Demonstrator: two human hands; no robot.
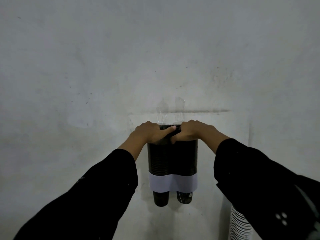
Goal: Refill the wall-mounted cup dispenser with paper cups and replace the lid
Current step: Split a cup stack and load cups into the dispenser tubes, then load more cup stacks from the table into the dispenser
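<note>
Hands on top of dispenser: left hand [152,132] and right hand [190,131] pressed together over dark lid [170,129], fingers curled down over its front edge, thumb of left hand laid across toward 3 o'clock. Grip closed on lid from both sides; whether lid is fully seated cannot be told, since hands cover most of it.

Handling, as judged: lid light, thin, stiff plastic, liable to tip if pushed at one end. Hold at both ends, press evenly and straight down. Dispenser fixed to wall [103,66] with clear tape [179,108] at 12 o'clock of lid, so avoid hard downward force.

Dispenser [172,158] at centre of view, low on wall: dark twin-tube body, pale band [173,182] around lower part. Ribbed lines behind dark wall suggest stacked cups filling both tubes. One dark cup [161,199] protruding below at 7 o'clock, a second cup [185,197] at 5 o'clock.

Spare stack of white cups [239,226] at 4 o'clock, well apart from dispenser, partly hidden by right sleeve [259,179].
</note>
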